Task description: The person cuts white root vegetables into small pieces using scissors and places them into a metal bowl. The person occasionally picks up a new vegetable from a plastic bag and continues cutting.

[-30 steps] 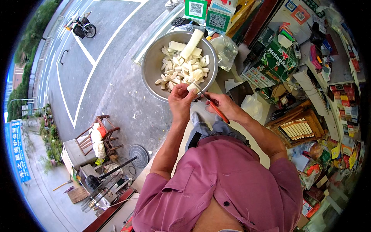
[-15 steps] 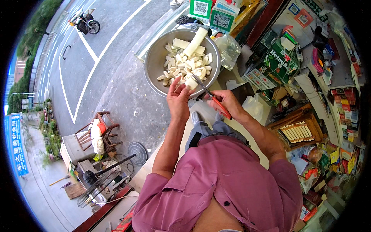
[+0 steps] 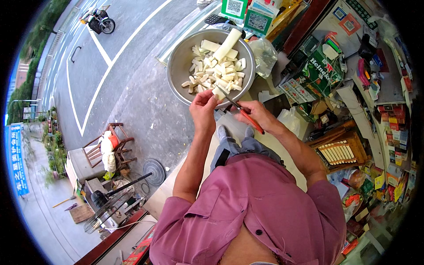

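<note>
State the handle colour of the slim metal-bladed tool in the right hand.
The handle is orange-red, clearest in the head view.

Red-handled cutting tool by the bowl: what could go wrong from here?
The red-handled cutting tool in the right hand meets a small white piece pinched in the left hand, so a slip might nick those fingertips.

The long white piece lies atop the pile, one end near the metal bowl's far rim; a bump could perhaps tip it out.

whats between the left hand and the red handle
The head view shows a white chunk, then the metal blade, between the left hand and red handle.
</note>
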Demonstrator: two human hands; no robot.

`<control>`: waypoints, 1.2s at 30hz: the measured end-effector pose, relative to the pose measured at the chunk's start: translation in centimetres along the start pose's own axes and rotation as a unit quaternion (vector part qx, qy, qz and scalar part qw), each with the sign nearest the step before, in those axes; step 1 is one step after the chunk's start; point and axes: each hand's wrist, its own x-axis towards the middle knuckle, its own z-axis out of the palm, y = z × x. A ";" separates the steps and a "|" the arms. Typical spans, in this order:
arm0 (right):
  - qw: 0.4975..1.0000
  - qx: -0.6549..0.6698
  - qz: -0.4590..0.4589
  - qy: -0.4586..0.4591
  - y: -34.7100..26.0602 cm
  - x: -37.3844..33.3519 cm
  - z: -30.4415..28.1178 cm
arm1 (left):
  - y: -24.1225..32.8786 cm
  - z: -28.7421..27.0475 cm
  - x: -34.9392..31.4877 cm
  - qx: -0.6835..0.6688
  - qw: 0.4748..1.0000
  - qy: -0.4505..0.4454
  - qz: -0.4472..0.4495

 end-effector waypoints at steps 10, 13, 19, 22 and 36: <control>0.999 -0.020 -0.049 0.005 2.0 1.0 0.2 | 0.6 -0.2 0.8 -0.061 0.998 0.025 -0.023; 0.993 -0.083 -0.081 0.013 2.3 1.3 0.5 | 0.4 0.2 0.7 -0.036 0.999 0.016 -0.015; 0.999 -0.010 0.049 0.007 -1.9 -0.3 0.0 | -0.3 -0.4 1.3 -0.006 0.999 0.021 -0.044; 0.996 0.030 0.080 0.012 -2.1 -0.4 0.0 | 0.5 0.7 1.2 -0.020 0.998 0.024 -0.051; 0.995 0.080 0.053 0.040 -1.7 -0.2 0.9 | 0.1 0.6 2.2 0.008 0.997 0.005 -0.074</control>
